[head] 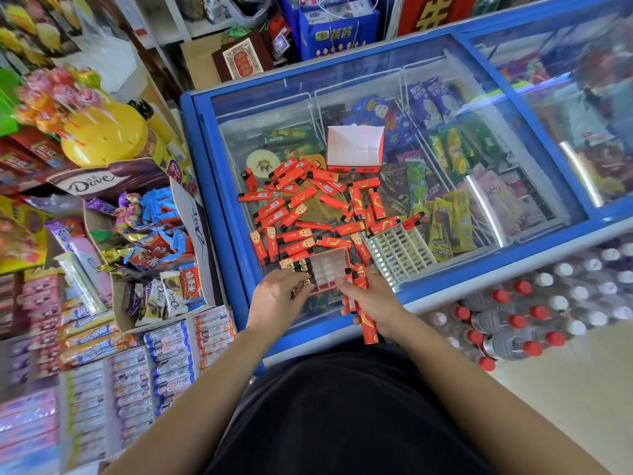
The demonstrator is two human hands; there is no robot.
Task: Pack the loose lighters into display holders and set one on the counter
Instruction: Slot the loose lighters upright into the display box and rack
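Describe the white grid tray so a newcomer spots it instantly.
Find the blue-framed glass freezer lid. The white plastic grid tray lies at the near right edge of its pile of loose red lighters. Nothing else there is all white and slotted.

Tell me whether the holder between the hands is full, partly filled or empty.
Partly filled. The holder has lighters standing only in its left cells; the other cells show bare white.

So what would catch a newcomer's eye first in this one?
A heap of red lighters sprawls across the freezer lid, mid-frame. At its near edge the left hand holds a partly filled holder while the right hand grips a bunch of lighters. An empty box stands beyond the heap.
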